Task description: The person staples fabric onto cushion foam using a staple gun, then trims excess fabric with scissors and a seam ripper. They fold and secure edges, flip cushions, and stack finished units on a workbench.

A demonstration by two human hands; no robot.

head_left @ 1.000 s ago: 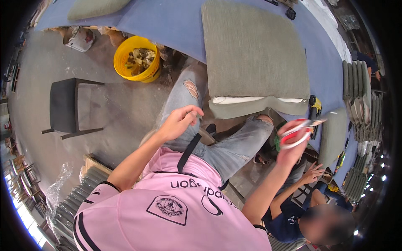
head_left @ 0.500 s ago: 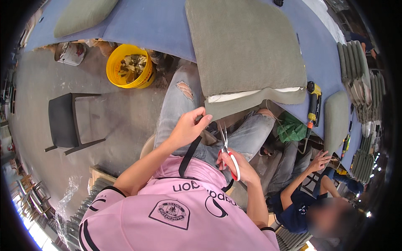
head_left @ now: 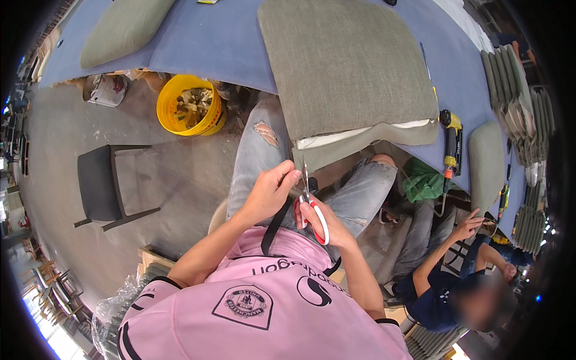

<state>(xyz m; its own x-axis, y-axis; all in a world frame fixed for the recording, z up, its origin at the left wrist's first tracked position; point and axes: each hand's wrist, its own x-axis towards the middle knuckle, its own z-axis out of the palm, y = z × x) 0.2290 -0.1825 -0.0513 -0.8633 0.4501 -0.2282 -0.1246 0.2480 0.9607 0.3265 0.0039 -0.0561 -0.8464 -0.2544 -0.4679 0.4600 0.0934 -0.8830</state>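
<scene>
Below the grey cushion (head_left: 345,66), her right hand (head_left: 324,225) grips red-handled scissors (head_left: 312,207), left hand (head_left: 270,192) pinching the black strap (head_left: 275,225); best cut taut.

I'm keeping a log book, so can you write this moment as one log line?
left hand: pinching black strap | right hand: gripping red-handled scissors, blades up at strap | grey cushion: on blue table

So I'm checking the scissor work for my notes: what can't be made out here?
Head view only:
- Scissors: blade tips too small to tell whether open.
- Black strap: whatever the left hand pinches is hidden by fingers.
- Right hand: palm hidden, covers the handles.
</scene>
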